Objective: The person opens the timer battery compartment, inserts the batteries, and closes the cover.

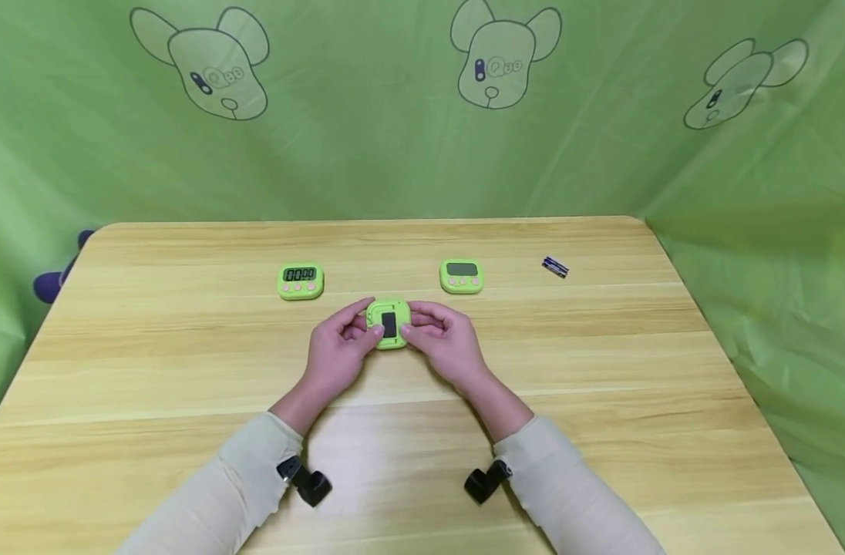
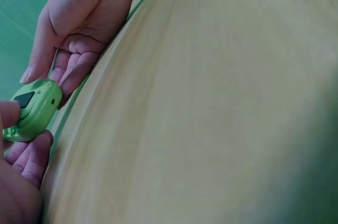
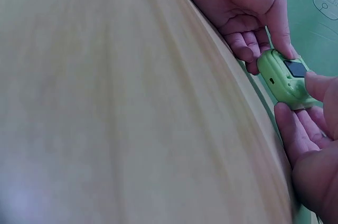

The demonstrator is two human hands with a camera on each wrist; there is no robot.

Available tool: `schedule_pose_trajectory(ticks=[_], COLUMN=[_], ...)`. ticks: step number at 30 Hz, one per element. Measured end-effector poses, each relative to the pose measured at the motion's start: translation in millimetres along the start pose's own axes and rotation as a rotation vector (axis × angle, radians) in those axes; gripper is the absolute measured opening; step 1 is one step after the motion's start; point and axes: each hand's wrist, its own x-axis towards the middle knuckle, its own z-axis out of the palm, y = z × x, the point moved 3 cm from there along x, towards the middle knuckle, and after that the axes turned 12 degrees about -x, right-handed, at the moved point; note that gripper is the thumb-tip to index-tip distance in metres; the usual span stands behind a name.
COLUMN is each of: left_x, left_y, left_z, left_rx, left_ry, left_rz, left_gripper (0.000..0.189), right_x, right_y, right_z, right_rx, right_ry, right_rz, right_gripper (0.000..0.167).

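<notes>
The left hand (image 1: 337, 348) and the right hand (image 1: 452, 344) pinch a green device (image 1: 390, 322) between them, one at each side, thumbs on its upper face and fingers curled about its edges. That face bears a dark rectangular panel (image 1: 388, 325). The device is near the middle of the table (image 1: 409, 478) — whether it touches the wood, I cannot tell. Beyond it lie two similar green units: the left unit (image 1: 301, 281) reads 00:00, while the right unit (image 1: 461, 277) has a blank grey display — each with three pink buttons. Two dark blue batteries (image 1: 555, 267) lie together farther right. A green curtain (image 1: 367, 154) hangs behind.
</notes>
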Motion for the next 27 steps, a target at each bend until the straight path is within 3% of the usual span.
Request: schedule_pose_trajectory(ticks=[16, 27], left_x=[-1.0, 0.9], left_y=[1.4, -0.1], left_z=[1.0, -0.4], left_rx=[0.071, 0.049], left_ry=[-0.025, -0.012], left_rz=[0.026, 0.024], left_gripper=[0.042, 0.039], right_x=[3.6, 6.3], right_y=[-0.9, -0.5], right_z=[3.8, 0.1], right_rx=[-0.054, -0.073], right_ry=[0.077, 0.053], right_rz=[0.048, 0.055], right_gripper=[0.026, 0.028])
